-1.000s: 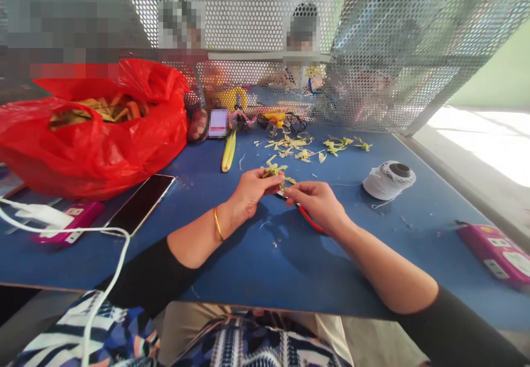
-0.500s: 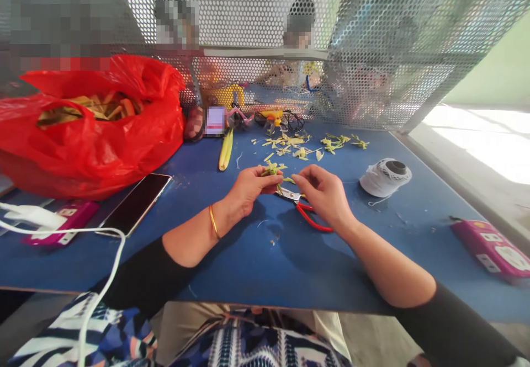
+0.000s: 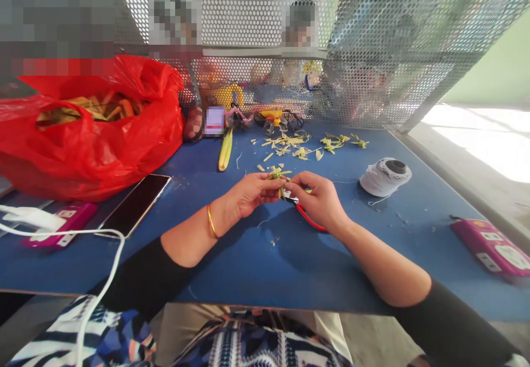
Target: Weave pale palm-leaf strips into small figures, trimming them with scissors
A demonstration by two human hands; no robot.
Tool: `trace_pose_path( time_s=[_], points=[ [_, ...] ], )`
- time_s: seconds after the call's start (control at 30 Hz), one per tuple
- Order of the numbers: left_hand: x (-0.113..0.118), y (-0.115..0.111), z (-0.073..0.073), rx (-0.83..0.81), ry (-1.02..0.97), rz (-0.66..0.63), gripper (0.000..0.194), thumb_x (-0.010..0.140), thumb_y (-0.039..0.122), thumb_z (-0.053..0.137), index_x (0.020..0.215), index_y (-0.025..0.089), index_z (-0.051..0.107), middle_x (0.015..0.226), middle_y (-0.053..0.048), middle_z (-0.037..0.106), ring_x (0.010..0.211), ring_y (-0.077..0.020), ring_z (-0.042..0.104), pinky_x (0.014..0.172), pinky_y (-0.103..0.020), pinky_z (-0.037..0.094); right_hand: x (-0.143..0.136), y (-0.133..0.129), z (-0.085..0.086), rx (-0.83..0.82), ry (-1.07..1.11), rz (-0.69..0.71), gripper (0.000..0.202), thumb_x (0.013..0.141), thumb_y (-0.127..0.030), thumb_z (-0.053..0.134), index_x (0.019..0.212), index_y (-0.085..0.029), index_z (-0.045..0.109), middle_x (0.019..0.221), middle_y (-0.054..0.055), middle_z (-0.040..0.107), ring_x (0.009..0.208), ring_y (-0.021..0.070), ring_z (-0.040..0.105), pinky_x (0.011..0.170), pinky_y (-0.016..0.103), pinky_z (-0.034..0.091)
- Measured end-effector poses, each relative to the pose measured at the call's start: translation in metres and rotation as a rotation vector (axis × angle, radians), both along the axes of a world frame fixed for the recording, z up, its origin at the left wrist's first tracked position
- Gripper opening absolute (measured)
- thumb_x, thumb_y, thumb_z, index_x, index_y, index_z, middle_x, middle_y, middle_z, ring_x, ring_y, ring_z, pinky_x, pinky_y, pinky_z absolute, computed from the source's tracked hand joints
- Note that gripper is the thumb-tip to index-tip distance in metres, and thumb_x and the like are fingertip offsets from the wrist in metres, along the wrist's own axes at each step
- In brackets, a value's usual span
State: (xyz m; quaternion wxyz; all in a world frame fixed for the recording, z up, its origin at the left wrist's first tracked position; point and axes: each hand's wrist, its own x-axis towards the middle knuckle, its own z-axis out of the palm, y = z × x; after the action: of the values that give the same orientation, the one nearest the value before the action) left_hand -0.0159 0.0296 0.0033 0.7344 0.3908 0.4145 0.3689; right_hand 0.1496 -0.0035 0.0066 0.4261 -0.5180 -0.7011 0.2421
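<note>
My left hand (image 3: 260, 193) is closed on a small piece of folded green leaf strips (image 3: 278, 174), held just above the table. My right hand (image 3: 317, 198) is pinched at the right side of that piece, its fingertips close against the left ones; a strip end seems to be between them, though the fingers partly hide it. Red-handled scissors (image 3: 306, 216) lie under my right hand, their blades mostly covered. Beyond my hands, cut leaf scraps (image 3: 290, 145) are scattered, and finished-looking knotted leaf pieces (image 3: 334, 143) sit farther right.
A white thread spool (image 3: 385, 177) stands at right, near a purple power strip (image 3: 492, 248). At left are a red plastic bag (image 3: 157, 113) of leaves, a phone (image 3: 134, 204) and a white cable (image 3: 120, 254). A yellow-green stalk (image 3: 225, 152) lies before the perforated screen (image 3: 256, 14); people are behind it.
My right hand has moved left, and its fingertips now meet the leaf piece beside my left fingers. My left hand has shifted slightly right and nearer to me, uncovering a few scraps.
</note>
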Motion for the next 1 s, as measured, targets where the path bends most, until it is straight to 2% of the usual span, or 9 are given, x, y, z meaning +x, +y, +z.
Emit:
trace_pose_path(
  time_s=[0.1, 0.2, 0.3, 0.4, 0.57, 0.73, 0.87, 1.0],
  points=[
    [0.004, -0.003, 0.001, 0.147, 0.061, 0.071, 0.025, 0.054, 0.02, 0.086, 0.073, 0.016, 0.07, 0.069, -0.001, 0.067, 0.063, -0.0113, 0.06, 0.066, -0.027, 0.047, 0.001, 0.003, -0.001, -0.084, 0.139, -0.082, 0.026, 0.079, -0.044, 0.062, 0.075, -0.019, 0.066, 0.067, 0.001, 0.064, 0.063, 0.0134, 0.052, 0.06, 0.028, 0.04],
    [0.009, -0.008, 0.0, 0.245, 0.106, 0.119, 0.034, 0.053, 0.012, 0.083, 0.08, 0.017, 0.064, 0.066, 0.002, 0.067, 0.061, -0.0112, 0.06, 0.064, -0.027, 0.048, 0.002, 0.007, -0.003, -0.145, 0.288, -0.105, 0.035, 0.068, -0.046, 0.073, 0.086, -0.018, 0.067, 0.074, 0.002, 0.068, 0.069, 0.015, 0.058, 0.064, 0.029, 0.044],
    [0.014, -0.013, -0.004, 0.285, 0.151, 0.094, 0.041, 0.054, 0.008, 0.08, 0.088, 0.018, 0.058, 0.063, 0.004, 0.065, 0.059, -0.0111, 0.059, 0.063, -0.026, 0.047, 0.001, 0.008, -0.004, -0.279, 0.327, 0.005, 0.038, 0.061, -0.049, 0.077, 0.078, -0.016, 0.066, 0.069, 0.002, 0.067, 0.064, 0.0141, 0.058, 0.061, 0.028, 0.044],
    [0.015, -0.016, -0.008, 0.315, 0.183, 0.035, 0.044, 0.055, 0.008, 0.078, 0.091, 0.018, 0.055, 0.062, 0.006, 0.064, 0.058, -0.0106, 0.059, 0.062, -0.025, 0.045, -0.001, 0.005, -0.007, -0.367, 0.263, 0.055, 0.038, 0.062, -0.052, 0.075, 0.07, -0.016, 0.066, 0.059, -0.002, 0.06, 0.055, 0.0107, 0.049, 0.053, 0.026, 0.035],
    [0.013, -0.014, -0.008, 0.346, 0.215, -0.076, 0.046, 0.054, 0.012, 0.08, 0.093, 0.017, 0.057, 0.063, 0.006, 0.063, 0.06, -0.0103, 0.059, 0.062, -0.024, 0.043, 0.001, 0.005, -0.007, -0.353, 0.177, -0.01, 0.041, 0.063, -0.056, 0.073, 0.063, -0.016, 0.062, 0.054, -0.004, 0.051, 0.052, 0.0091, 0.04, 0.05, 0.025, 0.028],
    [0.011, -0.013, -0.003, 0.277, 0.26, -0.142, 0.031, 0.063, 0.031, 0.081, 0.083, 0.015, 0.065, 0.072, -0.002, 0.069, 0.067, -0.0137, 0.063, 0.065, -0.028, 0.046, 0.01, 0.01, 0.001, -0.302, 0.191, -0.079, 0.044, 0.064, -0.059, 0.071, 0.061, -0.018, 0.056, 0.051, -0.006, 0.044, 0.052, 0.0084, 0.035, 0.05, 0.025, 0.026],
    [0.008, -0.014, -0.002, 0.292, 0.293, -0.185, 0.024, 0.065, 0.035, 0.08, 0.071, 0.016, 0.067, 0.067, -0.002, 0.068, 0.064, -0.0133, 0.062, 0.062, -0.027, 0.045, 0.014, 0.013, 0.004, -0.295, 0.21, -0.08, 0.043, 0.063, -0.058, 0.072, 0.061, -0.018, 0.056, 0.054, -0.005, 0.047, 0.054, 0.0086, 0.037, 0.052, 0.026, 0.029],
    [0.008, -0.013, -0.004, 0.314, 0.298, -0.184, 0.02, 0.069, 0.033, 0.076, 0.068, 0.016, 0.066, 0.065, -0.002, 0.068, 0.062, -0.0122, 0.061, 0.062, -0.026, 0.046, 0.014, 0.012, 0.004, -0.347, 0.251, -0.028, 0.043, 0.063, -0.059, 0.073, 0.063, -0.019, 0.058, 0.057, -0.002, 0.055, 0.055, 0.0101, 0.045, 0.054, 0.027, 0.035]
  ],
)
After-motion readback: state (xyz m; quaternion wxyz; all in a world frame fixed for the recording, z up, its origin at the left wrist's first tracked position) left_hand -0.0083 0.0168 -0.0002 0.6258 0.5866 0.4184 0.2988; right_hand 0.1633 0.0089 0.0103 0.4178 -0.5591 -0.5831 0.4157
